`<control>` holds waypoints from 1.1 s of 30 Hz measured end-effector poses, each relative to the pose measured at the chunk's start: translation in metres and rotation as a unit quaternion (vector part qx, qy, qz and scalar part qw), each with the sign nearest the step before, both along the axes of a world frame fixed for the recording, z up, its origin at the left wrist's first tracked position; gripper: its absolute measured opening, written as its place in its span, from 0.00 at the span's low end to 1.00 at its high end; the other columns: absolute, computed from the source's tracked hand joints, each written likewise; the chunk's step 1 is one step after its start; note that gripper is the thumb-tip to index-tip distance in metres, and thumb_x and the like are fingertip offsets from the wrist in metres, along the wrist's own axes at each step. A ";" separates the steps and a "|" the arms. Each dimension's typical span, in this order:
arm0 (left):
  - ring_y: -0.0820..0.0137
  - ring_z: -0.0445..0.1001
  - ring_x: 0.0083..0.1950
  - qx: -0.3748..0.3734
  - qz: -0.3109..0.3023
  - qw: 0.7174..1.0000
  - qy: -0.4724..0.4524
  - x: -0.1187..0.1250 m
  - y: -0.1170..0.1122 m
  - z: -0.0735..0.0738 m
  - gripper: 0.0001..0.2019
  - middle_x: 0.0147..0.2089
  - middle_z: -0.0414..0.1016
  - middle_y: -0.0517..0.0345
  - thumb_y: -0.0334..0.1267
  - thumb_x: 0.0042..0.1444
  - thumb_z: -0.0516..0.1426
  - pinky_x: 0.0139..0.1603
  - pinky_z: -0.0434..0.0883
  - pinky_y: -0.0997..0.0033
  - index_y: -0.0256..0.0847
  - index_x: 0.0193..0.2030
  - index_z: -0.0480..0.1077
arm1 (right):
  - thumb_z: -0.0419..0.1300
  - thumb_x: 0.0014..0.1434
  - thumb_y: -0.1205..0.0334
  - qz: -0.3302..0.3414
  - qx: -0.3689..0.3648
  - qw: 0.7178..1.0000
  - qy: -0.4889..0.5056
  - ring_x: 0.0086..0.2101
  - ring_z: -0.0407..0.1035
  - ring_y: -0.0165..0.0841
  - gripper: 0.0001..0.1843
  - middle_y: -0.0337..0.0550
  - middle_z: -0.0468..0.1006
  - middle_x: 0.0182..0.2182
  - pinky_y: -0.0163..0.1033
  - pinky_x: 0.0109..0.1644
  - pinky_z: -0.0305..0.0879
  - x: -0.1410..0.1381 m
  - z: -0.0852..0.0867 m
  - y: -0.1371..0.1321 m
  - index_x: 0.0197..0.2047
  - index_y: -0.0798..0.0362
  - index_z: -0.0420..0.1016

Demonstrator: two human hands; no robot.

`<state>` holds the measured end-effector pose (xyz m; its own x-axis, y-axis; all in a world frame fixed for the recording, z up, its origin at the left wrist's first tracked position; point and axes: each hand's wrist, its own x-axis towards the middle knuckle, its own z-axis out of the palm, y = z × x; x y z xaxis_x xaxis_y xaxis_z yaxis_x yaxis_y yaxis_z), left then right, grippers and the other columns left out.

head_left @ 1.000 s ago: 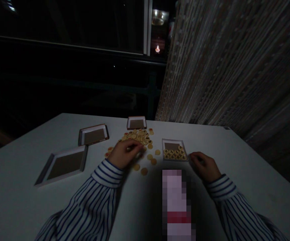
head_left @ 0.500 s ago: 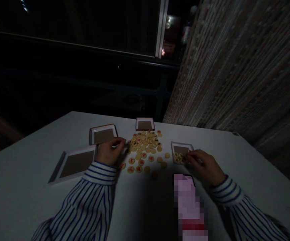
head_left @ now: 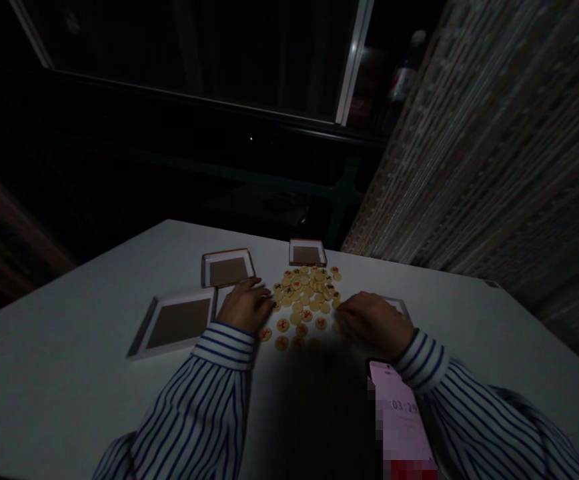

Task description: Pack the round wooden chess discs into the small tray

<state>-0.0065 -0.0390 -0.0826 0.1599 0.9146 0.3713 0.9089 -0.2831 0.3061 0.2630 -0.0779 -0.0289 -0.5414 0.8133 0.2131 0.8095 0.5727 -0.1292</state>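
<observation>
Round, pale-yellow pieces (head_left: 305, 291) lie in a loose heap on the white worktop (head_left: 89, 313), between the two hands; some bear red marks, some dark ones, and many show a plain side. A few red-marked pieces sit apart from the heap on its near side.

The left hand (head_left: 243, 307) is at the heap's left edge, its grip loosely bent with the fingertips close to the outermost pieces; whether it has hold of one, I cannot tell. The right hand (head_left: 375, 323) is at the heap's right edge, fingers curved downward beside the pieces, and the back of the hand hides how far open its grip is and whether anything is in it.

Behind the right hand, a pale tray (head_left: 398, 304) shows only its far corner (its contents are out of sight). A large white-rimmed tray (head_left: 179, 321) lies to the left, a brown-edged tray (head_left: 227, 269) just beyond it, and a smaller tray (head_left: 307, 254) directly behind the heap.

A phone (head_left: 400, 407) with a lit, partly blurred-out screen lies near the right wrist. A string curtain (head_left: 499, 153) hangs at the right, and a dark bottle (head_left: 403, 83) stands dimly behind.
</observation>
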 end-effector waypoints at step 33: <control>0.55 0.63 0.55 -0.041 0.016 0.996 0.077 0.010 0.002 -0.012 0.15 0.55 0.65 0.46 0.45 0.47 0.56 0.52 0.63 0.55 0.44 0.39 0.75 | 0.49 0.58 0.62 0.070 -0.015 0.993 -0.098 0.41 0.65 0.33 0.13 0.45 0.74 0.38 0.39 0.42 0.54 -0.063 -0.029 0.029 0.42 0.52 0.72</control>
